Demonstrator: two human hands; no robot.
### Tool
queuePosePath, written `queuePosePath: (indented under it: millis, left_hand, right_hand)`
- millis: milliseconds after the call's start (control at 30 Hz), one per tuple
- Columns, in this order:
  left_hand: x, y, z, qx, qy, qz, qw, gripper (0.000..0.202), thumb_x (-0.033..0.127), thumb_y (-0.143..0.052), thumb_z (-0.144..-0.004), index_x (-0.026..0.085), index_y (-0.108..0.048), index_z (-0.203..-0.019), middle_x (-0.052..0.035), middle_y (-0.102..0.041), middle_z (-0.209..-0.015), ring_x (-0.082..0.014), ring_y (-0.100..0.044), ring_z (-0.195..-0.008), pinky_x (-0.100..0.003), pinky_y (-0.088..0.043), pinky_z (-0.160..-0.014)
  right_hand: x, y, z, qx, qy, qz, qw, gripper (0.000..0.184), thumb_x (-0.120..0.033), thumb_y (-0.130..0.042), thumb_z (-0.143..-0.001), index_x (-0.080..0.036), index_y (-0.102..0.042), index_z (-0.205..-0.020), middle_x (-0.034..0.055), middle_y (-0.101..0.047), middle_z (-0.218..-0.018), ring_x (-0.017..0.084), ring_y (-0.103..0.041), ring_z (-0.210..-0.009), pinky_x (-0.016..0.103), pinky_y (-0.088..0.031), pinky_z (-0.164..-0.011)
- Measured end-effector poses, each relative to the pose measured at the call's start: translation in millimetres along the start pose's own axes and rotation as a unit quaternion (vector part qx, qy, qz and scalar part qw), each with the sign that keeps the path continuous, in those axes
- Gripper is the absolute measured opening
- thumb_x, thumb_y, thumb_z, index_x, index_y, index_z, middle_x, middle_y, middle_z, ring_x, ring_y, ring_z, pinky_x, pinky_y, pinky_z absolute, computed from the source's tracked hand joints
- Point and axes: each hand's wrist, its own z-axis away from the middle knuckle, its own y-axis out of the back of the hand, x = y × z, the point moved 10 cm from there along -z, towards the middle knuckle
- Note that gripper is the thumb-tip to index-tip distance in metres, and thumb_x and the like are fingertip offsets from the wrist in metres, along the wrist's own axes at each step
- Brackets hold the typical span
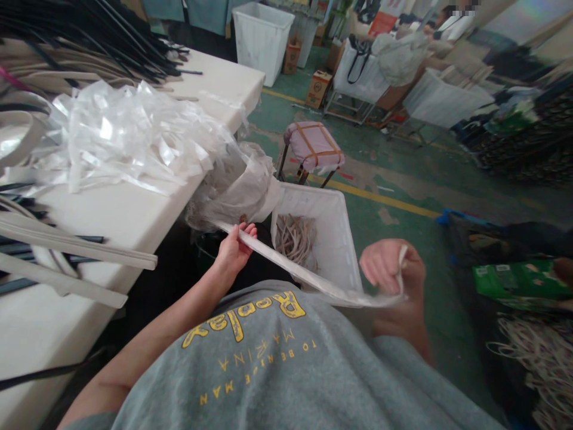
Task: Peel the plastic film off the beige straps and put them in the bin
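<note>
A long pale flat strap (293,265) stretches across in front of my body. My left hand (234,252) is closed around it near the table's edge, with the strap running over the fingers and under the thumb. At the other end, my right hand (388,264) grips the strap, whose tip sticks up past the fingers; this hand is slightly blurred. Just beyond my left hand hangs a translucent plastic bag (244,188), and the strap's far end meets it. Below the strap stands a white plastic bin (333,239) with a heap of beige straps (296,236) inside.
To the left, a white table (129,221) bears shiny clear plastic strips (120,131), beige straps (89,245) and dark straps (98,36). A padded stool (314,145) stands behind the bin. Tangled cords (537,358) lie at right. Farther off are wheeled bins (358,71).
</note>
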Motion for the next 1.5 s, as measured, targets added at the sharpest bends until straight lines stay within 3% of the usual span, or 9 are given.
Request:
queuePosePath:
  millis: [100, 200, 300, 433, 633, 867, 1000, 1233, 1500]
  left_hand:
    - [-6.5, -8.3, 5.4, -0.063, -0.026, -0.076, 0.995, 0.017, 0.019, -0.053, -0.097, 0.013, -0.063, -0.109, -0.0084, -0.074, -0.084, -0.0149, -0.071, -0.066, -0.027, -0.058, -0.067]
    - [-22.2, -19.3, 19.9, -0.158, -0.024, -0.165, 0.973, 0.021, 0.027, -0.065, -0.091, 0.013, -0.066, -0.107, -0.009, -0.074, -0.084, -0.0162, -0.07, -0.069, -0.027, -0.057, -0.068]
    - [-34.9, -26.9, 35.4, -0.239, -0.017, -0.238, 0.941, 0.034, 0.039, -0.076, -0.083, 0.014, -0.068, -0.103, -0.0095, -0.075, -0.086, -0.0173, -0.07, -0.074, -0.028, -0.056, -0.073]
    - [-45.1, -29.7, 46.1, -0.304, -0.002, -0.322, 0.897, 0.04, 0.049, -0.076, -0.081, 0.015, -0.07, -0.103, -0.0105, -0.074, -0.091, -0.0192, -0.069, -0.08, -0.032, -0.054, -0.08]
    - [-56.7, -25.5, 47.8, -0.327, 0.03, -0.375, 0.867, 0.037, 0.051, -0.073, -0.083, 0.017, -0.072, -0.099, -0.0097, -0.073, -0.091, -0.0205, -0.068, -0.081, -0.033, -0.052, -0.081]
    - [-57.8, -30.1, 55.0, -0.346, 0.029, -0.398, 0.849, 0.041, 0.05, -0.075, -0.082, 0.017, -0.072, -0.105, -0.0128, -0.074, -0.1, -0.0234, -0.068, -0.089, -0.036, -0.052, -0.085]
    - [-22.7, -70.8, 51.0, -0.347, -0.079, -0.321, 0.878, 0.055, 0.047, -0.079, -0.078, 0.021, -0.065, -0.125, -0.0122, -0.071, -0.119, -0.0279, -0.066, -0.109, -0.038, -0.051, -0.094]
    - [5.9, -129.3, 55.7, -0.318, -0.212, -0.336, 0.861, 0.021, 0.038, -0.07, -0.087, 0.018, -0.072, -0.089, -0.0037, -0.071, -0.081, -0.0193, -0.065, -0.081, -0.028, -0.05, -0.083]
    - [-32.5, -97.1, 55.5, -0.334, -0.231, -0.458, 0.791, 0.01, 0.025, -0.068, -0.085, 0.023, -0.076, -0.081, -0.0054, -0.07, -0.086, -0.0236, -0.059, -0.088, -0.029, -0.045, -0.089]
  right_hand:
    - [32.1, -1.3, -25.9, -0.019, -0.049, -0.013, 0.999, 0.041, -0.053, -0.076, -0.079, -0.022, -0.058, -0.06, -0.0041, -0.052, -0.039, 0.009, -0.044, -0.029, 0.022, -0.039, -0.038]
    - [73.3, -12.9, -71.2, -0.019, -0.107, 0.016, 0.994, 0.034, -0.049, -0.077, -0.08, -0.016, -0.068, -0.077, 0.0074, -0.075, -0.085, 0.012, -0.067, -0.062, 0.025, -0.054, -0.059]
    - [106.1, -25.5, -119.0, -0.019, -0.13, -0.029, 0.991, 0.036, -0.049, -0.081, -0.076, -0.015, -0.07, -0.08, 0.0116, -0.072, -0.117, 0.017, -0.07, -0.097, 0.028, -0.056, -0.082]
    - [128.5, -30.1, -165.1, -0.005, -0.145, -0.093, 0.985, 0.03, -0.043, -0.083, -0.076, -0.015, -0.071, -0.079, 0.0108, -0.072, -0.117, 0.017, -0.067, -0.106, 0.029, -0.055, -0.087]
    - [95.6, -38.6, -195.2, -0.019, -0.061, -0.111, 0.992, 0.036, -0.048, -0.087, -0.067, -0.016, -0.075, -0.078, 0.0101, -0.075, -0.112, 0.02, -0.069, -0.103, 0.033, -0.051, -0.097]
    - [84.9, -38.4, -186.7, -0.002, -0.021, -0.002, 1.0, 0.046, -0.057, -0.083, -0.069, -0.015, -0.079, -0.085, 0.009, -0.078, -0.094, 0.019, -0.07, -0.098, 0.034, -0.045, -0.102]
    - [73.3, -59.0, -177.2, -0.037, -0.004, 0.082, 0.996, 0.045, -0.058, -0.075, -0.078, -0.016, -0.08, -0.091, 0.0071, -0.078, -0.098, 0.02, -0.069, -0.101, 0.032, -0.047, -0.098]
    - [33.9, -86.4, -164.1, -0.047, 0.039, 0.222, 0.973, 0.045, -0.061, -0.065, -0.087, -0.019, -0.079, -0.095, 0.0008, -0.075, -0.081, 0.018, -0.067, -0.093, 0.032, -0.051, -0.091]
    - [-5.6, -76.3, -145.7, -0.002, 0.112, 0.218, 0.97, 0.044, -0.062, -0.063, -0.088, -0.021, -0.08, -0.085, 0.0031, -0.078, -0.095, 0.021, -0.068, -0.106, 0.042, -0.033, -0.115]
